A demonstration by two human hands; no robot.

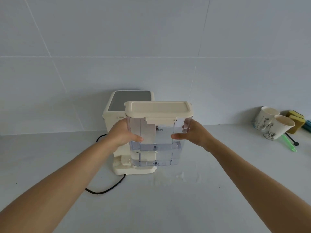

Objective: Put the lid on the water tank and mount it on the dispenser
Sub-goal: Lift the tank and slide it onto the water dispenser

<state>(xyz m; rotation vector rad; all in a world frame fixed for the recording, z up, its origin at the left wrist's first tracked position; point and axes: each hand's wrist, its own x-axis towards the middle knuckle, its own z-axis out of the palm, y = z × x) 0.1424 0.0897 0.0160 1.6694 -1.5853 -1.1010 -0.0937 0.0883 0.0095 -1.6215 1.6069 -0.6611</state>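
The clear water tank (155, 137) is held upright in the air, its cream lid (159, 108) already seated on top. It is gripped by the left hand (123, 133) and right hand (193, 134) at opposite sides. Mounting appears left to do: the cream dispenser (116, 113) stands just behind on the counter (151, 207), its base under the tank.

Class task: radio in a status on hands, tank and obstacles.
Left hand and right hand grip water tank sides. Lid on. Tank above dispenser base, unseated. Nothing blocking.
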